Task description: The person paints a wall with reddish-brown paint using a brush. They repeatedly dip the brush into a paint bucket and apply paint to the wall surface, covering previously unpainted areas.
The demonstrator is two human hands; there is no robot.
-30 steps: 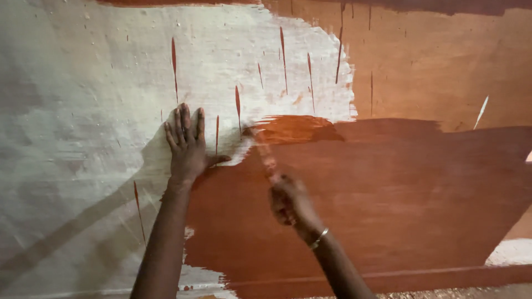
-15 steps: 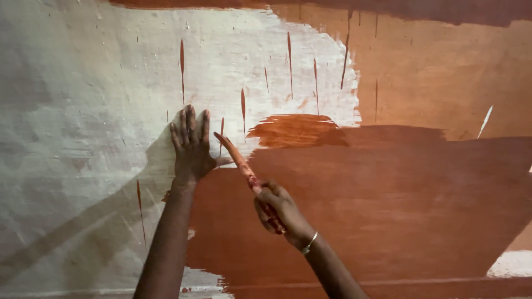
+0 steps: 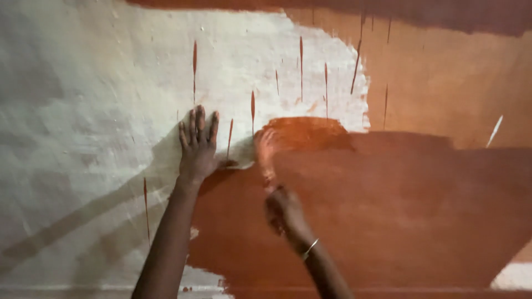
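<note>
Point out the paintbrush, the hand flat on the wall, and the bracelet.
paintbrush (image 3: 265,150), head view, on its blurred bristle end.
left hand (image 3: 197,148), head view, on the back of the hand.
bracelet (image 3: 310,248), head view, on the band at the right wrist.

we see no packages, labels, signs or screens anywhere in this view
</note>
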